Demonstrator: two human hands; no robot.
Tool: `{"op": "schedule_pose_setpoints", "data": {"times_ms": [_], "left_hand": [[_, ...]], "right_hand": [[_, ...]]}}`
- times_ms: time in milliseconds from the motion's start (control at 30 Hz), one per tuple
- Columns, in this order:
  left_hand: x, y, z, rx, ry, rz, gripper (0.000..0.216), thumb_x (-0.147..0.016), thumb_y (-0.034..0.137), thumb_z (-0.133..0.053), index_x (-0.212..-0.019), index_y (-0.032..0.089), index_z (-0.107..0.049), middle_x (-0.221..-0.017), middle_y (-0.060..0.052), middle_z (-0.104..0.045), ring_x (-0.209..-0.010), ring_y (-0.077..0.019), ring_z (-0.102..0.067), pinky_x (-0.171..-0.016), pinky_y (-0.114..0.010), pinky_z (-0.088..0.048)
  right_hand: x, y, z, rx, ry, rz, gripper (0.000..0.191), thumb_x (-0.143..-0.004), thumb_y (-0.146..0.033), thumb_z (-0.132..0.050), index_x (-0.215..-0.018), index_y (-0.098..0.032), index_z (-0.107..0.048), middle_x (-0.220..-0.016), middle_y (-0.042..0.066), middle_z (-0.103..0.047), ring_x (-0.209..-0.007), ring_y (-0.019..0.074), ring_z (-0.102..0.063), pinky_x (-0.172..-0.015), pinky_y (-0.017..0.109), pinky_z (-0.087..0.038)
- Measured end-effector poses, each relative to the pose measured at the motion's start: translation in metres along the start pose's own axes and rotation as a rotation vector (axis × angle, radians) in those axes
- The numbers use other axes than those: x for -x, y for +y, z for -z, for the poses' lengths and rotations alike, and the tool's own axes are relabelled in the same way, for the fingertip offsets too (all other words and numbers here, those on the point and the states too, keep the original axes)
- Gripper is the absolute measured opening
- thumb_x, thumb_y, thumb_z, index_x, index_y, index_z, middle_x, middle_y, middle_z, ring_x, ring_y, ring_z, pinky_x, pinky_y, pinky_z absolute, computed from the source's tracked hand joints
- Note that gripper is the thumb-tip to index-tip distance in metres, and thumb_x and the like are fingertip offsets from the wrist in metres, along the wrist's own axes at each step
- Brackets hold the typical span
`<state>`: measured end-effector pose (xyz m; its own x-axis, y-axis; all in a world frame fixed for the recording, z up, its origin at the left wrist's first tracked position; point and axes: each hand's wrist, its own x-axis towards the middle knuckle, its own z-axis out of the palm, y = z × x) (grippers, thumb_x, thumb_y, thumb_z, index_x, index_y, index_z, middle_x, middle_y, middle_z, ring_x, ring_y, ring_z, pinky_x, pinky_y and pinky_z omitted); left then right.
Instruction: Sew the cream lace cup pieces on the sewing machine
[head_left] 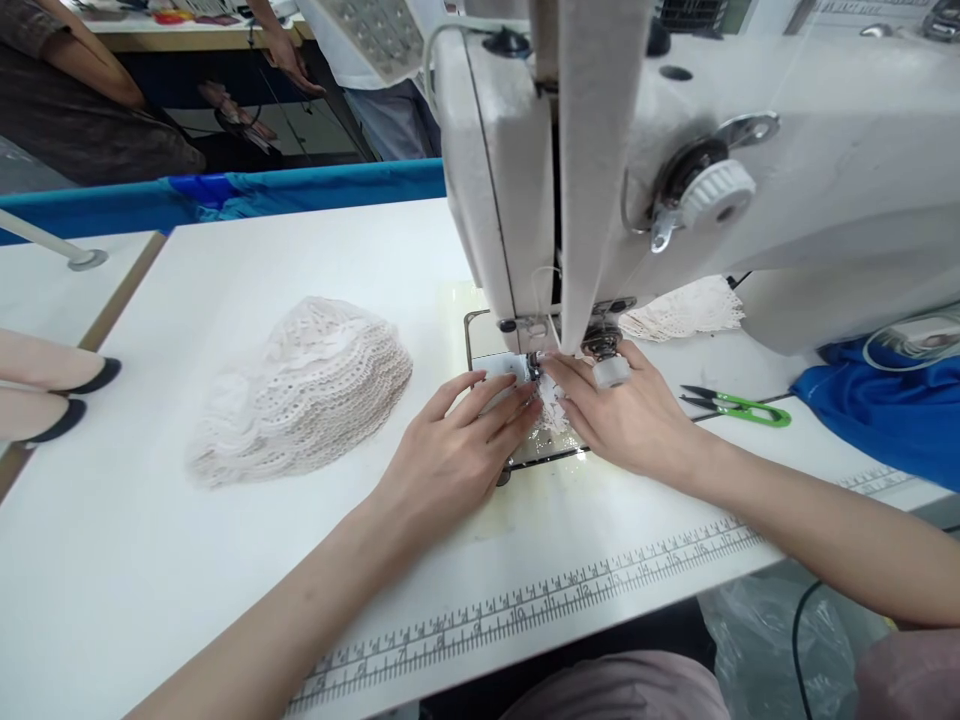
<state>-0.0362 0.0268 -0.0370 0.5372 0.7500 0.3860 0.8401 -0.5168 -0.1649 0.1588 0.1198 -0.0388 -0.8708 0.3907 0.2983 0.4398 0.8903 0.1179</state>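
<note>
Touching lace (553, 410) | left fingers (491, 392): slightly spread | right fingers (574, 380): grip unclear | plastic bag (780, 630): contents unclear

This is a sewing workshop. A large sewing machine (802, 170) fills two o'clock, standing on a white worktop (82, 580) with a printed ruler (517, 612) along its edge at six. Layered pale lace (322, 390) lies at nine; green-handled snips (742, 409) and blue cloth (885, 410) lie at three. Other workers share the room: one person (82, 110) at ten, another person (382, 115) at eleven.
</note>
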Motion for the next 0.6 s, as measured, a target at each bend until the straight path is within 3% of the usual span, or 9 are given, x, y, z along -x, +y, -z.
{"op": "schedule_pose_setpoints", "data": {"times_ms": [200, 600], "left_hand": [[0.0007, 0.0013, 0.0038, -0.025, -0.063, 0.005, 0.038, -0.088, 0.008, -0.047, -0.124, 0.017, -0.055, -0.121, -0.007, -0.065, -0.117, -0.0236, -0.057, -0.102, -0.047, -0.042], [0.0005, 0.0011, 0.0035, -0.035, -0.046, -0.004, 0.036, -0.088, 0.008, -0.046, -0.122, 0.016, -0.056, -0.117, -0.007, -0.067, -0.112, -0.0223, -0.061, -0.103, -0.049, -0.040]], "right_hand": [[0.0018, 0.0003, -0.0030, -0.026, 0.011, 0.023, 0.029, -0.091, -0.016, -0.043, -0.112, -0.011, -0.063, -0.117, 0.014, -0.065, -0.112, 0.0258, -0.052, -0.094, 0.043, -0.034], [0.0015, 0.0023, -0.0039, -0.075, 0.035, 0.033, 0.028, -0.093, -0.016, -0.042, -0.108, -0.011, -0.065, -0.120, 0.014, -0.064, -0.116, 0.0249, -0.052, -0.099, 0.045, -0.035]]}}
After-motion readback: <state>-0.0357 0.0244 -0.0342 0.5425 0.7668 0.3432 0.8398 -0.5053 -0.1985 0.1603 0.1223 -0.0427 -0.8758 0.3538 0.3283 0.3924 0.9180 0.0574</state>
